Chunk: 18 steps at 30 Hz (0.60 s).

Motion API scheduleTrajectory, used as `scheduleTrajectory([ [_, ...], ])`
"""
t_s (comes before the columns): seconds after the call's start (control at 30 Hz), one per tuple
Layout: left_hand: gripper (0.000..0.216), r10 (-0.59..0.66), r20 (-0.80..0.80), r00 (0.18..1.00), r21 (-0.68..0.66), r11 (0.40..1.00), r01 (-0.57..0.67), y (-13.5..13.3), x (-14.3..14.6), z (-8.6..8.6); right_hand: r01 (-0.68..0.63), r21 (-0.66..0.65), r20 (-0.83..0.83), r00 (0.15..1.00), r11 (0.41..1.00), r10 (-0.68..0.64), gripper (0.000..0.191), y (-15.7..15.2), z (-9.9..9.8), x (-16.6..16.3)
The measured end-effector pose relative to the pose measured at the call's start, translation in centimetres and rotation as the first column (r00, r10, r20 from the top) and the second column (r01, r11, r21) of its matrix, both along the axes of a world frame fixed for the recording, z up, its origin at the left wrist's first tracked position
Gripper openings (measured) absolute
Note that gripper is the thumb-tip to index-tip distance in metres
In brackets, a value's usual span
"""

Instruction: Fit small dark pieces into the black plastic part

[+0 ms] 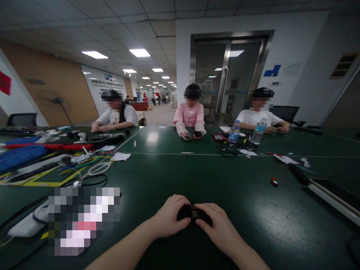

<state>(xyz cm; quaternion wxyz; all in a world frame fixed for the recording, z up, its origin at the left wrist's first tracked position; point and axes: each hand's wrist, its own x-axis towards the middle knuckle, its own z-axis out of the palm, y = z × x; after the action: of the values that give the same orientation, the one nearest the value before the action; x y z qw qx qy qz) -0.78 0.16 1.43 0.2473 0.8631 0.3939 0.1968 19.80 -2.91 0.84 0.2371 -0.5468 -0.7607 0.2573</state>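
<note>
Both of my hands meet low in the middle of the head view, just over the green table [157, 172]. Between them is a small black object [194, 213] with a dull gold-coloured part at its centre; its exact kind cannot be made out. My left hand [172, 215] is closed round its left end, thumb and fingers curled. On the opposite end my right hand [215, 223] grips it the same way. The fingers cover much of the object.
A power strip [30, 221], cables [98, 168] and blue trays [22, 155] lie on the left. A small red-and-black item [273, 182] and a boxy device [334, 195] are on the right. Water bottles [259, 131] stand farther back. Three people sit across the table.
</note>
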Motion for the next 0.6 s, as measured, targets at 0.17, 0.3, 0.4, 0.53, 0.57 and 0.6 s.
scheduleTrajectory([
  [0.17, 0.032, -0.003, 0.009, 1.0, 0.012, 1.0, 0.003, -0.03, -0.01, -0.04, -0.008, 0.022, 0.007, 1.0, 1.0, 0.008, 0.032, 0.0, -0.04, -0.08],
  [0.3, 0.033, -0.007, 0.013, 1.0, 0.015, 1.0, 0.006, -0.08, -0.06, -0.08, -0.006, 0.016, 0.021, 1.0, 1.0, 0.006, 0.03, 0.2, -0.2, -0.05],
  [0.4, 0.036, -0.008, 0.013, 1.0, 0.016, 1.0, 0.008, -0.09, -0.09, -0.07, -0.003, 0.003, 0.021, 1.0, 1.0, 0.003, 0.031, 0.28, -0.25, 0.02],
  [0.53, 0.035, -0.001, 0.009, 1.0, 0.013, 1.0, 0.001, -0.06, -0.09, -0.08, -0.003, 0.003, 0.008, 1.0, 1.0, 0.003, 0.03, 0.24, -0.34, 0.11],
  [0.57, 0.034, -0.003, 0.008, 1.0, 0.014, 1.0, 0.002, -0.05, -0.08, -0.11, -0.002, 0.002, 0.009, 1.0, 1.0, 0.002, 0.028, 0.23, -0.37, 0.11],
  [0.6, 0.033, -0.004, 0.009, 1.0, 0.016, 1.0, 0.004, -0.03, -0.07, -0.13, 0.0, -0.002, 0.012, 1.0, 1.0, 0.0, 0.028, 0.23, -0.39, 0.11],
])
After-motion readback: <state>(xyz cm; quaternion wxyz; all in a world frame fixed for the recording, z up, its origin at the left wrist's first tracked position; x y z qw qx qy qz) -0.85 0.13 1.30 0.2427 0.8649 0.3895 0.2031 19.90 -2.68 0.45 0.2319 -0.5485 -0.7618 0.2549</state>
